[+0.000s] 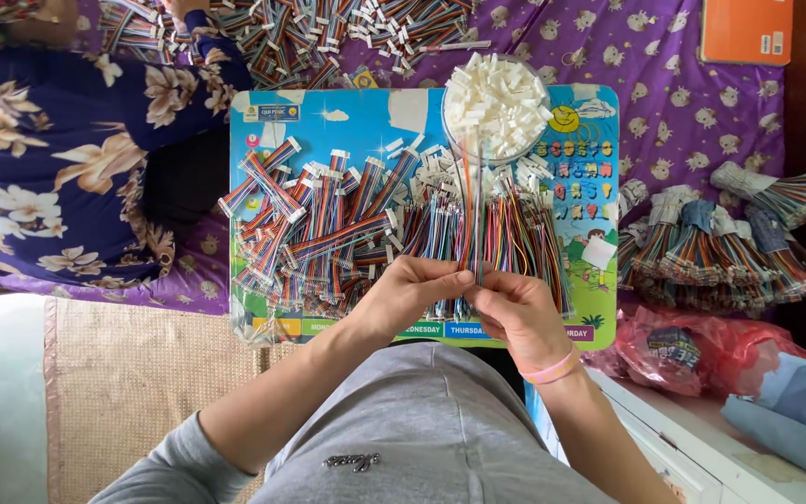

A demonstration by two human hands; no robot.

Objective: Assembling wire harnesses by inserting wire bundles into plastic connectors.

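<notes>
My left hand (409, 291) and my right hand (515, 313) meet over the near edge of a colourful children's board (582, 308). Both pinch the near ends of a small set of thin coloured wires (474, 224) that run straight away from me toward a clear tub heaped with small white plastic connectors (496, 103). On the board lies a broad heap of short multicoloured ribbon cables with white connector ends (328, 233), and a row of loose coloured wires (524, 243) lies just beyond my hands.
Another person in a dark floral garment (58, 159) sits at the left. More ribbon cables (310, 37) lie at the top on the purple patterned cloth (673, 103). Tied cable bundles (720, 247) sit at the right, beside a red plastic bag (692, 350). An orange box (746, 30) sits at the top right.
</notes>
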